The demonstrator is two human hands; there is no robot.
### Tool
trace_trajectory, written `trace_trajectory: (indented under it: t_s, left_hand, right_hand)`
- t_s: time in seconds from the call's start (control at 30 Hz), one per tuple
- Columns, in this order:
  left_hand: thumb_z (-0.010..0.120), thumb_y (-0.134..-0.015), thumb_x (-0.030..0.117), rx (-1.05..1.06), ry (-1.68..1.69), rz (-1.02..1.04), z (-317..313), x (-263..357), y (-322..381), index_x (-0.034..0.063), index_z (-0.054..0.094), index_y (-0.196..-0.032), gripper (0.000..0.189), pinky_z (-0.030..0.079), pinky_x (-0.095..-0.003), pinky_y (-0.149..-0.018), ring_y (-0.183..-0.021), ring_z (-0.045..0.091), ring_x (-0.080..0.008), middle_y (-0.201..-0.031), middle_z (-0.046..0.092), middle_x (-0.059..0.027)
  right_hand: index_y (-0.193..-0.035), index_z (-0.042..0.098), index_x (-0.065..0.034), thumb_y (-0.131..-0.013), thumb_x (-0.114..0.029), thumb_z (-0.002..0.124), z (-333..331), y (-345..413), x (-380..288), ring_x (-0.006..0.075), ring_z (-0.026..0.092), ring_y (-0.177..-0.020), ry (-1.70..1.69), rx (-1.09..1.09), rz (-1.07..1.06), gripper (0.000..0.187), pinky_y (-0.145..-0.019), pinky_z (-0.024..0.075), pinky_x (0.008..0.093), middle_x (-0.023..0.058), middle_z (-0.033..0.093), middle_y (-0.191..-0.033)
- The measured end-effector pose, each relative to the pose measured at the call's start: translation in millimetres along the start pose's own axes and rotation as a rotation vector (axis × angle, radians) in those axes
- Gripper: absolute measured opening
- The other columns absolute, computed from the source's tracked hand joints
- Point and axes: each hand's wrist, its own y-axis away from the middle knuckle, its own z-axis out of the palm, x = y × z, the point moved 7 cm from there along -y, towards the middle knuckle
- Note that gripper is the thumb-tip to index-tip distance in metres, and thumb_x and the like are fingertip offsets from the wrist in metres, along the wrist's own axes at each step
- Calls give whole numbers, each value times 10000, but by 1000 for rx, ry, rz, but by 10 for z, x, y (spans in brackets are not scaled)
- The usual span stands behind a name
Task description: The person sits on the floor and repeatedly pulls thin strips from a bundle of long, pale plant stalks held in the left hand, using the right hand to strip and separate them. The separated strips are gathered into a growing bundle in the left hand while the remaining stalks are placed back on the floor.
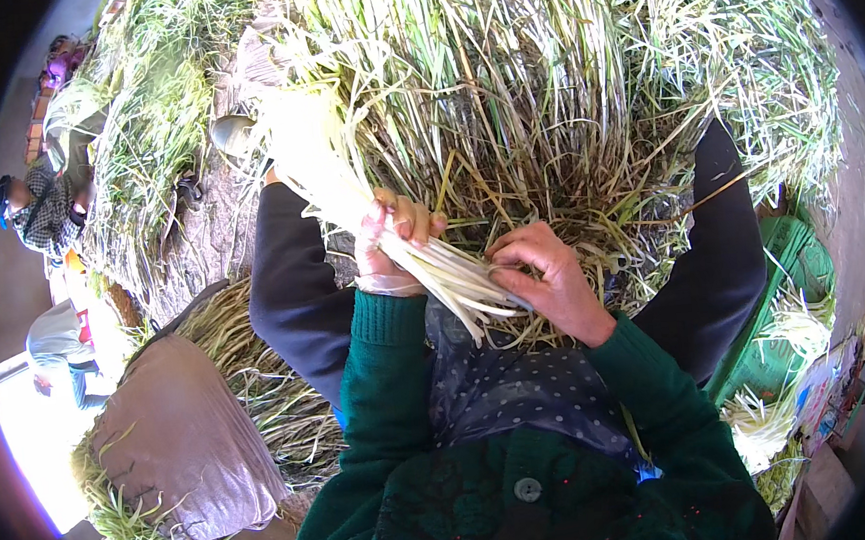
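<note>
My left hand (394, 235) is closed around a bundle of long pale leafy stalks (451, 272), which look like garlic chives. Their leafy ends reach up and left, washed out by bright light, while the white ends point toward my right hand (553, 280). The fingers of that hand are curled beside those white ends, thumb and forefinger pinched together. Under the thumb shows a thin grey strip (510, 288), possibly a small blade; its full shape is hidden. A dotted plastic apron (527, 387) covers my lap below the bundle.
A large heap of the same stalks (487, 78) lies between my legs. More greens (733, 46) spread at right, beside a green sack (759, 315) with pale bundles. A brown cloth (188, 430) covers stalks at lower left. Two people, one in a checked top (44, 207), are beyond at left.
</note>
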Motion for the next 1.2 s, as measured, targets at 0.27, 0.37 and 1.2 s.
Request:
trace_trajectory:
  t_s: [0.27, 0.37, 1.2]
  left_hand:
    - [629, -801, 290, 148, -88, -74, -131, -74, 64, 123, 470, -811, 231, 402, -364, -586, -514, 429, -172, -578, 442, -21]
    - [616, -806, 286, 132, -62, -158, -100, -165, 48, 119, 464, -791, 226, 365, -332, -515, -494, 416, -164, -572, 432, -24]
    - [486, -888, 241, -62, 62, -40, 23, 151, -51, 99, 484, -830, 154, 320, -264, -488, -479, 354, -96, -574, 409, 21]
  right_hand:
    - [-800, 569, -53, -759, -117, 643, -111, -110, -213, 214, 573, -672, 434, -121, -169, 106, -603, 449, 322, 63, 613, -761]
    - [-821, 550, -73, -801, -164, 610, 20, -82, -141, 222, 563, -533, 418, -265, -164, 110, -481, 443, 335, 73, 579, -645]
    - [-999, 502, -13, -836, -127, 560, -970, 576, 478, 112, 498, -534, 54, 52, 486, 208, -491, 410, 231, 47, 531, -693]
